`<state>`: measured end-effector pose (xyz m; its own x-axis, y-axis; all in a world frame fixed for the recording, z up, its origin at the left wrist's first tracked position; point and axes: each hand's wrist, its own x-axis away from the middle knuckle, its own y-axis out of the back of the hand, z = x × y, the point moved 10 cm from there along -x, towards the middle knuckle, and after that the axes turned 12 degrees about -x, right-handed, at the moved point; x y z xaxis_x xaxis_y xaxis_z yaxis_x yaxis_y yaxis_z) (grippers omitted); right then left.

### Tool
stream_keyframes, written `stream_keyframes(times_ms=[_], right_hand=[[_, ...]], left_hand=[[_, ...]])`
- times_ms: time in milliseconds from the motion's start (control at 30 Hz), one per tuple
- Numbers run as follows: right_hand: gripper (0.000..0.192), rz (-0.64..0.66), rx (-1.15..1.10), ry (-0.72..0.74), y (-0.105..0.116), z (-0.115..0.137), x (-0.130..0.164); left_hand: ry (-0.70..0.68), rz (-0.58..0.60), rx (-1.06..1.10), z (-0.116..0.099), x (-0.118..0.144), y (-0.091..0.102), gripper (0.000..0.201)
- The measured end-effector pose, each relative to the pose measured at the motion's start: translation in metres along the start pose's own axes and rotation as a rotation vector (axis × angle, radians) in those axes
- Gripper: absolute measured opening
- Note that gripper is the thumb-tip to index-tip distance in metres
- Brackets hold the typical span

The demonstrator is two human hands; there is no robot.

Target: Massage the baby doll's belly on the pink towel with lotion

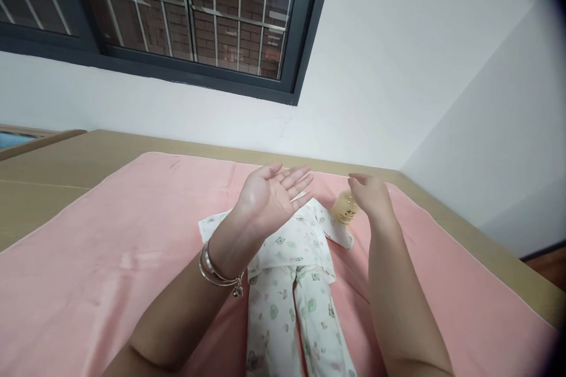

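I'd cup that wide-open, empty left grip (269,201); can't tell if the curled right grip (369,195) holds the translucent yellow bottle (345,208).

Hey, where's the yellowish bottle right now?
In the head view, the yellowish bottle is right of centre, partly hidden by the right hand, beside a printed white sleeve.

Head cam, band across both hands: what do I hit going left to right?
Silver bangles → left hand, palm up → yellowish bottle → right hand, by the bottle's top.
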<state>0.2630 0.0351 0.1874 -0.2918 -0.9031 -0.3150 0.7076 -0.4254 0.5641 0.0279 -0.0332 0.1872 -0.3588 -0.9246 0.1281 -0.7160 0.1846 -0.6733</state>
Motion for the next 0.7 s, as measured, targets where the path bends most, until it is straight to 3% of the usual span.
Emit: stream_keyframes(times_ms=[167,333,500,700], right_hand=[[0.042,-0.026,-0.181,0.137,0.014,0.048,0.046],[0.044,0.02,-0.292,0.38,0.009,0.091,0.091],[0.042,0.045,-0.284,0.52,0.007,0.11,0.118],[0.041,0.034,-0.351,0.56,0.02,0.116,0.133]], left_hand=[[-0.06,0.054,-0.026,-0.011,0.01,-0.004,0.052],[-0.05,0.061,-0.064,0.001,0.006,-0.009,0.045],[-0.074,0.121,-0.095,0.015,0.005,-0.022,0.032],[-0.128,0.118,-0.185,0.017,0.013,-0.033,0.03]])
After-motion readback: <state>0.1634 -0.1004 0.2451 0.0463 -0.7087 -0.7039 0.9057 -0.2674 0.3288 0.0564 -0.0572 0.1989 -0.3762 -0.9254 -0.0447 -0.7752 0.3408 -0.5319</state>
